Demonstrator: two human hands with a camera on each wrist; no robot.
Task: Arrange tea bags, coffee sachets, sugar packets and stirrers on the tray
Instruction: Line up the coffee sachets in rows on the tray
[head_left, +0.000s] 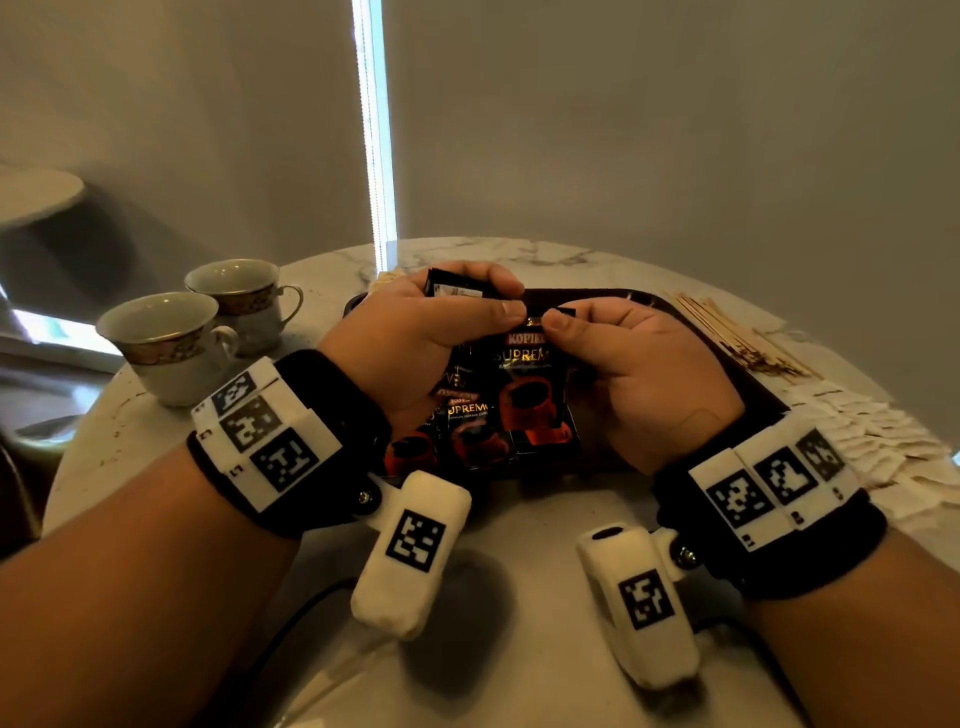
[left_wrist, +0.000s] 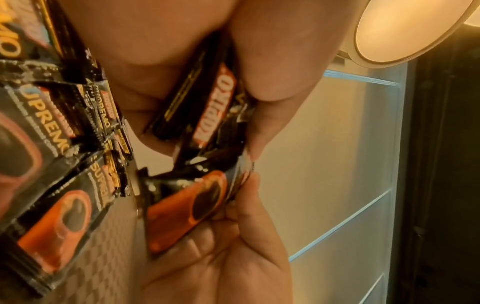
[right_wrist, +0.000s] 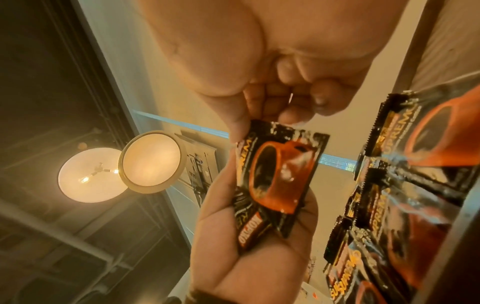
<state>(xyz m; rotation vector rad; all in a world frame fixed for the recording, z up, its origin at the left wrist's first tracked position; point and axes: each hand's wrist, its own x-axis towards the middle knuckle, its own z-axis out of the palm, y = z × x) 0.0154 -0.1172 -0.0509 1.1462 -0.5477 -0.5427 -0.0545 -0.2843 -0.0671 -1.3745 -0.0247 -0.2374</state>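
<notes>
Left hand (head_left: 415, 332) gripping folded coffee sachets (head_left: 454, 287) above the tray's (head_left: 727, 364) middle; right hand (head_left: 639, 358) pinching one sachet's (head_left: 524, 343) top, more sachets (head_left: 483, 426) at its near edge; stirrers (head_left: 737, 332) and packets (head_left: 872, 431) along the bench's (head_left: 519, 519) right edge

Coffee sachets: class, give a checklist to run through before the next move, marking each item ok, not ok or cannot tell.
1. Left hand grips sachets: ok.
2. Right hand pinches a sachet corner: ok.
3. Tray lies under both hands: ok.
4. Sachets on the tray lie in a neat row: not ok, they overlap.
5. Stirrers on the tray: not ok, they lie beside it.
6. Number of sachets in hand: cannot tell.
</notes>
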